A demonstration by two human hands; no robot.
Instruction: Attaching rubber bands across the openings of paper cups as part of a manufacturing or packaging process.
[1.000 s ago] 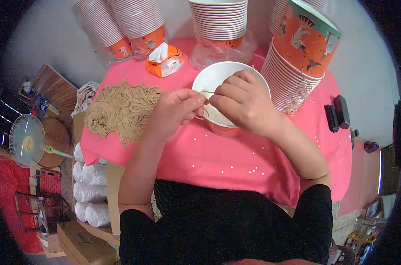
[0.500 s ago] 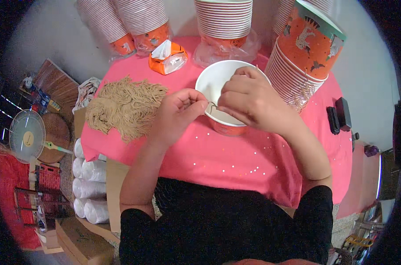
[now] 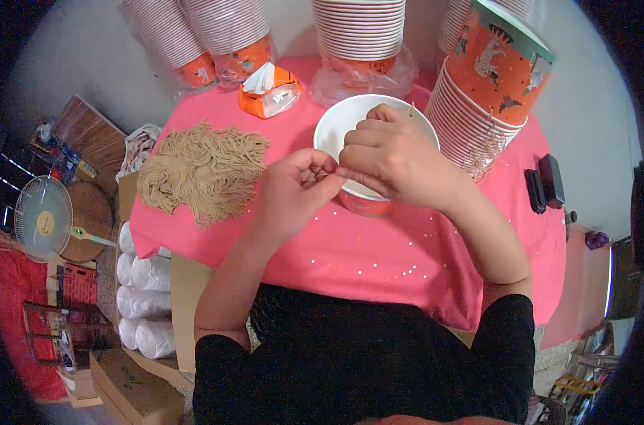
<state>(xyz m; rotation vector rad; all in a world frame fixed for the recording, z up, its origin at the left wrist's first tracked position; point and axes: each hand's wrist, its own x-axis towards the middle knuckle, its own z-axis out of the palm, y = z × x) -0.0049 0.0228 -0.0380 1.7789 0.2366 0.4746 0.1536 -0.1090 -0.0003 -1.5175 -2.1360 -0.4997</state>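
Observation:
A paper bucket, white inside and orange outside, stands on the pink-covered table in front of me. At its near left rim my left hand pinches with thumb and forefinger. My right hand is closed over the bucket's mouth, its fingertips meeting the left ones. A thin beige cord is pinched between the two hands, mostly hidden by the fingers. A short cord end pokes up at the bucket's far right rim. Left of my hands lies a heap of loose beige cords.
A tilted stack of buckets stands close on the right, with cords hanging at its side. Wrapped bucket stacks line the back. An orange tissue pack lies behind the cords. Dark objects sit at the right edge; small white dots speckle the cloth.
My hands have drawn together, and the small cord loop seen between them is now covered by fingers. My left hand shifted slightly right, while my right fingers moved a little left.

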